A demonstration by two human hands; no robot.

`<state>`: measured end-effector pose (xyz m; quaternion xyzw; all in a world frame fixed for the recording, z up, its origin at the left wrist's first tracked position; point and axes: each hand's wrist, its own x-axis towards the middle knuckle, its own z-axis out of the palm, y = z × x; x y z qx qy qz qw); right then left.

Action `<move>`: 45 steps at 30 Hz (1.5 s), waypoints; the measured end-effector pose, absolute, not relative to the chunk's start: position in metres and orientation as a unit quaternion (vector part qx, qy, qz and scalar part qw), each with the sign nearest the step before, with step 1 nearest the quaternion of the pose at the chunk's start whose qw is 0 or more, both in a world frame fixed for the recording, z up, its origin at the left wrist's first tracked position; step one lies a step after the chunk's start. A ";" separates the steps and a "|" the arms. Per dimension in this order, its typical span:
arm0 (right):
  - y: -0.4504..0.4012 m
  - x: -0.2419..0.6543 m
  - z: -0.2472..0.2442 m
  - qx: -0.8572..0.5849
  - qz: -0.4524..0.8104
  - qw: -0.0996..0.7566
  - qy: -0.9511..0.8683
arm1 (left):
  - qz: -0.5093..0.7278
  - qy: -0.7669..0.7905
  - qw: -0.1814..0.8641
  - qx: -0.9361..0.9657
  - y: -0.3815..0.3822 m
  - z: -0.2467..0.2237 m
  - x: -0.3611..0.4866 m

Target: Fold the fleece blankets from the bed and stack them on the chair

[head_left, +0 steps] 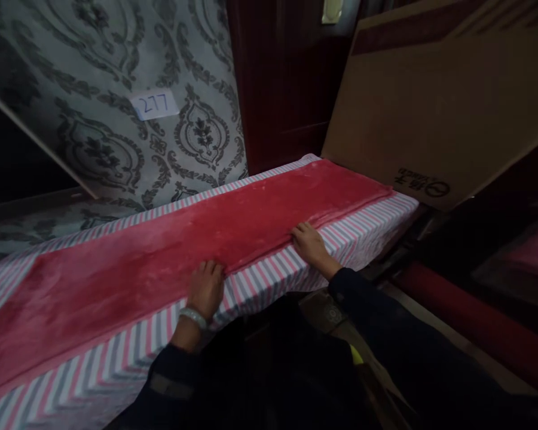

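Observation:
A long red plush blanket [233,218], folded into a strip with layered edges, lies flat along a table covered by a striped cloth [147,334]. My left hand [206,288], with a pale bangle [193,317] at the wrist, has its fingers curled on the blanket's near edge around the middle. Farther right, my right hand [308,242] pinches the same edge. Both thumbs are largely hidden from view. The blanket's surface looks mostly smooth, with lighter brushed patches toward the left.
Behind the table is grey patterned wallpaper [201,134] bearing a paper label [156,104] marked 277, beside a dark red door [287,77]. A large cardboard sheet [443,101] leans at the table's far right end. A red roll-like object [470,322] lies lower right.

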<state>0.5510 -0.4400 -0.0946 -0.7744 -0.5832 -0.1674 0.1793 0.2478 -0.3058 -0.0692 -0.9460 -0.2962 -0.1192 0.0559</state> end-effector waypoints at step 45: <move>-0.419 0.637 -0.078 -0.893 -0.050 0.096 -0.437 | 0.002 -0.298 0.042 -0.954 -0.266 -0.061 0.383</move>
